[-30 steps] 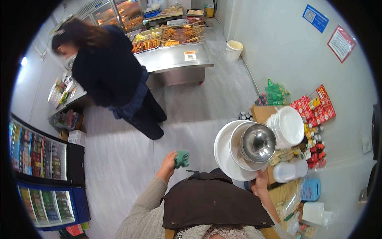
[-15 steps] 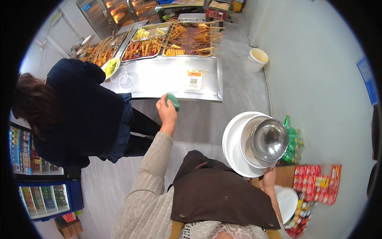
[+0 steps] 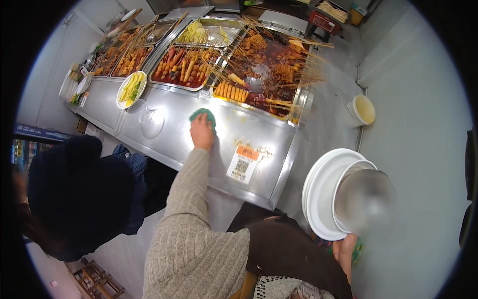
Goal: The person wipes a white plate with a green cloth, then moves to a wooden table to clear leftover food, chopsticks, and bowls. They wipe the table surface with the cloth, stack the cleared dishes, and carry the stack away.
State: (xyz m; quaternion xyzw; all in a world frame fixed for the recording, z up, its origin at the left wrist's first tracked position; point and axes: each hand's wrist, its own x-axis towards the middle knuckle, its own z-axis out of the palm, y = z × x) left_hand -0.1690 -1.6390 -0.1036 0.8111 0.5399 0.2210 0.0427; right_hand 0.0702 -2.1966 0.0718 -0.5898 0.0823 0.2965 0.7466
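My left hand [image 3: 201, 132] presses a folded green cloth [image 3: 208, 115] against the bare front part of the steel counter [image 3: 172, 107]. Its fingers are closed over the cloth. A card with a square code [image 3: 242, 164] lies on the metal to the right of that hand. Off the counter's right side, my right hand [image 3: 344, 249] grips the lower edge of a stack of white round dishes [image 3: 318, 197]. A metal bowl [image 3: 366, 197], blurred by motion, sits on top of the stack. The fingers under the dishes are partly hidden.
Trays of skewers in red sauce [image 3: 264, 65] fill the far side, sticks jutting over the rims. Left of my hand stand a plate of yellow slices [image 3: 132, 89] and clear round lids [image 3: 151, 122]. A person in dark clothes [image 3: 82, 194] is close at left. A white bucket [image 3: 362, 110] stands by the wall.
I am nearer the counter. My left hand with the cloth has come from before the edge onto the metal surface. The dish stack has shifted right, and the other person now bends lower.
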